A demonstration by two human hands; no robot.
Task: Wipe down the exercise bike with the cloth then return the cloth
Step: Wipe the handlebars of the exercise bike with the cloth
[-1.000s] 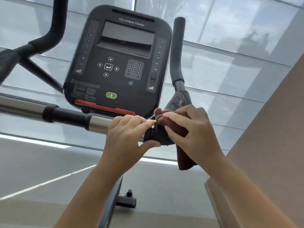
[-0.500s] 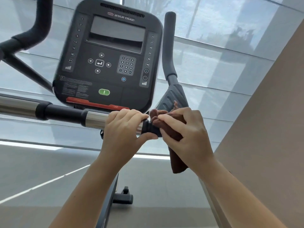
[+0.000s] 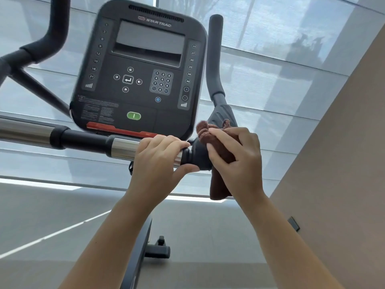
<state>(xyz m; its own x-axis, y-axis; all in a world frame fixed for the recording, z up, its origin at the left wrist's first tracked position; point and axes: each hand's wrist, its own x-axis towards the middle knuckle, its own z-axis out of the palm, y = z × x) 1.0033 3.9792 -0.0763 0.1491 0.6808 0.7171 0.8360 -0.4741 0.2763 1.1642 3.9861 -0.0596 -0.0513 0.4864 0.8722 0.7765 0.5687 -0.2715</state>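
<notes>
The brown terry cloth (image 3: pixel 219 187) is bunched against the black end joint (image 3: pixel 196 157) of the exercise bike's crossbar (image 3: pixel 87 140), at about four o'clock from the Star Trac console (image 3: pixel 143 69). The right hand (image 3: pixel 237 159) holds it there, fingers curled over the wad and pressing it onto the joint. A loose tail hangs toward six o'clock below the palm. The left hand (image 3: pixel 158 161) wraps the chrome section of the bar at nine o'clock of the joint, thumb underneath, apparently steadying the reach.

The cloth looks light, soft and limp, so it should mould easily round curved tubing. Pinched by a corner it would likely trail and smear rather than wipe. The surer hold is a full palm over the gathered middle with the tail folded in. The bike's frame looks rigid and heavy and should take firm pressure. The chrome looks slick, and the padded upright grip (image 3: pixel 214 59) at twelve o'clock would probably drag more on the fabric.
</notes>
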